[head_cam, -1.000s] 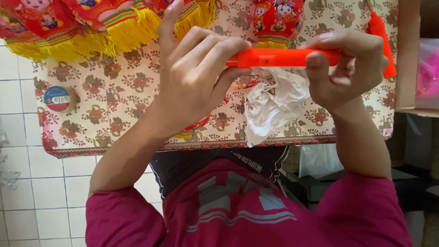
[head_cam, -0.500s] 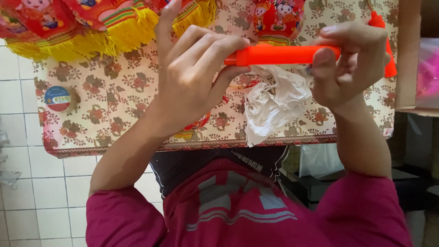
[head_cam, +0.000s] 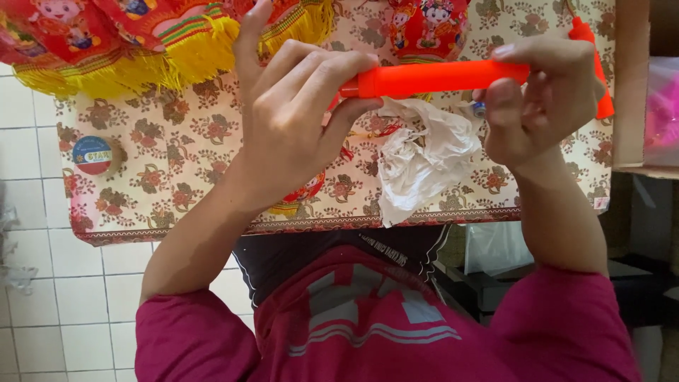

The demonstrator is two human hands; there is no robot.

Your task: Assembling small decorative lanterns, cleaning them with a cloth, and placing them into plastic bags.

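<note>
both hands (head_cam: 297, 106) grip orange tube (head_cam: 438, 78).

Tube (head_cam: 435, 78) between both hands, above crumpled plastic (head_cam: 421, 159) on table (head_cam: 177, 163).

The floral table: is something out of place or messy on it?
A crumpled white plastic wrapper lies loose on the floral table, under the orange tube held by both hands. Otherwise nothing looks spilled or damaged.
</note>
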